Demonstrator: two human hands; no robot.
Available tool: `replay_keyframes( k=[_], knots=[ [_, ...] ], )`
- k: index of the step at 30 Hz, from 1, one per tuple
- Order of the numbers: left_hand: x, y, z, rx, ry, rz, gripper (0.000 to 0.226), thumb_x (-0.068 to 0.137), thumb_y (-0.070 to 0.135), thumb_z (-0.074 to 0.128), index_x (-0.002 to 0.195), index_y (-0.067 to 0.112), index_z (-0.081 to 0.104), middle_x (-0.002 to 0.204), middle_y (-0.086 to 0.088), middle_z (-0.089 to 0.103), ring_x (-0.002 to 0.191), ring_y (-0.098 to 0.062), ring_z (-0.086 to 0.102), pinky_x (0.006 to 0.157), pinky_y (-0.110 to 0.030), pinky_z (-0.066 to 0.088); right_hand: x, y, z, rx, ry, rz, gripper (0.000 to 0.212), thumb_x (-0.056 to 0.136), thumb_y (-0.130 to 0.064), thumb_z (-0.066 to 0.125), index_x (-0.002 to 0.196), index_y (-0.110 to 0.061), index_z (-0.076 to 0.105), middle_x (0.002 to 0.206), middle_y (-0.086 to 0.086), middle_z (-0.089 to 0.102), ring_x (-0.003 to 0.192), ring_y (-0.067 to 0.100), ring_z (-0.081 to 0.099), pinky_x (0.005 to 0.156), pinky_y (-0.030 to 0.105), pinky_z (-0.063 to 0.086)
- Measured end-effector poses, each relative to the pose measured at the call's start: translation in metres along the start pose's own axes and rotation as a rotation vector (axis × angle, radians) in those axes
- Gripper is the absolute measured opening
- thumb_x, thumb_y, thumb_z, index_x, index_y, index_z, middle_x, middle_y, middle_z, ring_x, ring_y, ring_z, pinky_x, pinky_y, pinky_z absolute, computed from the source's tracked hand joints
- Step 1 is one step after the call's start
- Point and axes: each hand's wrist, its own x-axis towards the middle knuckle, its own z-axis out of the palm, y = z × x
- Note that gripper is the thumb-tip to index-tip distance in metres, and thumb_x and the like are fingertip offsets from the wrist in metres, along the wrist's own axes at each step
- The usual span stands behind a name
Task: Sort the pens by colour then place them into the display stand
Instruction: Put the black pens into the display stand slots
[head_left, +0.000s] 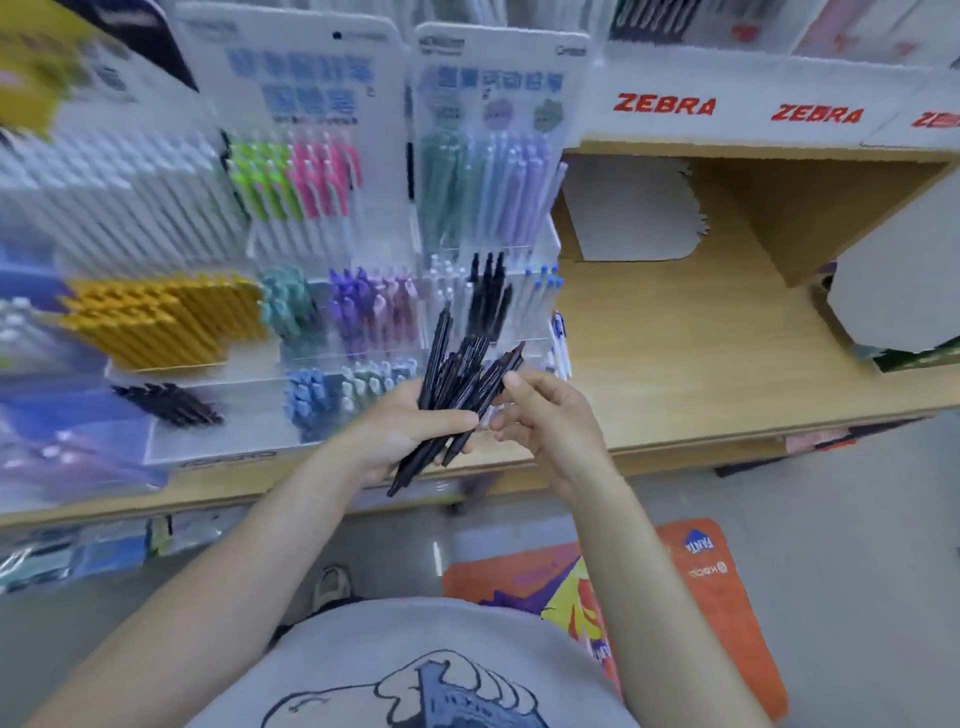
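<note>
Stationery shelving fills the far side, a wooden shelf running left to right with the clear display stand on it. Front and centre is a fan of black pens, splayed above the shelf's near edge. The left hand wraps its fingers and thumb round the lower half of the bunch, and the right hand pinches the fan's right edge, fingers loosely curled. These look light, stiff and slick, so I'd say a loose bunch could slide apart; gripping mid-barrel seems safest. Behind, a few black pens stand in a far slot, with yellow pens left and purple pens between.
</note>
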Motion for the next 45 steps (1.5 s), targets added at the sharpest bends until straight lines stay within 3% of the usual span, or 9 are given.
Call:
replay_keyframes(
  k=[6,11,16,20,26,30,34,39,45],
  knots=[
    [-0.063,0.02,-0.129,0.013,0.067,0.055,0.025,0.076,0.014,0.08,0.093,0.009,0.062,0.066,-0.009,0.066,0.057,-0.019,0.063,0.046,-0.026,0.044,0.014,0.01,0.14,-0.145,-0.051,-0.04,0.014,0.095,-0.019,0.064,0.088,-0.007,0.061,0.071,0.01,0.065,0.062,0.022,0.065,0.063,0.03,0.054],
    [-0.099,0.016,-0.21,-0.013,0.248,0.051,0.013,0.093,0.011,0.067,0.089,0.003,0.058,0.065,-0.007,0.067,0.051,-0.021,0.062,0.045,-0.03,0.049,0.017,0.018,0.217,-0.102,0.045,-0.133,0.026,0.095,-0.011,0.063,0.119,-0.008,0.054,0.075,0.001,0.068,0.066,0.024,0.068,0.064,0.032,0.057],
    [-0.131,-0.007,-0.263,-0.041,0.397,0.042,0.018,0.092,0.015,0.07,0.096,-0.001,0.062,0.072,-0.007,0.071,0.056,-0.022,0.065,0.058,-0.036,0.054,0.016,0.026,0.262,-0.288,0.063,-0.317,0.014,0.097,-0.005,0.057,0.109,-0.01,0.053,0.075,0.002,0.071,0.072,0.022,0.071,0.069,0.032,0.06],
    [-0.148,-0.019,-0.278,-0.077,0.465,0.018,0.016,0.091,0.017,0.071,0.096,0.002,0.068,0.082,-0.014,0.075,0.062,-0.023,0.069,0.06,-0.035,0.055,0.019,0.049,0.285,-0.549,0.039,-0.41,0.01,0.098,-0.011,0.058,0.107,-0.015,0.056,0.089,0.008,0.07,0.082,0.018,0.071,0.073,0.027,0.057],
    [-0.164,-0.024,-0.297,-0.076,0.5,-0.034,0.019,0.092,0.02,0.07,0.098,0.001,0.071,0.072,-0.005,0.075,0.07,-0.026,0.073,0.059,-0.028,0.056,0.033,0.096,0.299,-0.653,0.102,-0.419,0.027,0.095,-0.014,0.063,0.089,-0.04,0.059,0.078,-0.013,0.07,0.081,0.011,0.07,0.079,0.045,0.058],
    [-0.164,-0.028,-0.301,-0.108,0.509,-0.047,0.021,0.091,0.018,0.071,0.104,0.001,0.067,0.081,-0.006,0.076,0.081,-0.035,0.074,0.067,-0.035,0.061,0.045,0.112,0.302,-0.696,0.102,-0.373,0.026,0.095,-0.014,0.063,0.088,-0.038,0.057,0.08,-0.012,0.069,0.081,0.01,0.07,0.079,0.047,0.057],
    [-0.162,-0.027,-0.301,-0.108,0.505,-0.057,0.022,0.091,0.017,0.071,0.104,0.0,0.067,0.076,-0.004,0.075,0.065,-0.022,0.071,0.065,-0.033,0.06,0.058,0.119,0.3,-0.709,0.111,-0.34,0.016,0.096,-0.015,0.062,0.092,-0.03,0.06,0.082,-0.008,0.07,0.082,0.012,0.07,0.08,0.047,0.057],
    [-0.16,-0.029,-0.303,-0.14,0.492,-0.066,0.025,0.091,0.017,0.07,0.106,-0.002,0.065,0.071,-0.005,0.074,0.064,-0.022,0.069,0.062,-0.03,0.058,0.067,0.128,0.297,-0.771,0.096,-0.306,0.025,0.096,-0.017,0.062,0.085,-0.039,0.057,0.084,-0.007,0.07,0.084,0.011,0.069,0.082,0.045,0.056],
    [-0.159,-0.03,-0.305,-0.143,0.486,-0.066,0.027,0.092,0.017,0.069,0.108,-0.004,0.064,0.068,-0.004,0.072,0.063,-0.022,0.07,0.062,-0.03,0.059,0.073,0.137,0.297,-0.879,0.025,-0.32,0.013,0.095,-0.016,0.064,0.103,-0.012,0.072,0.088,-0.004,0.072,0.086,0.014,0.069,0.082,0.039,0.056]
  ],
)
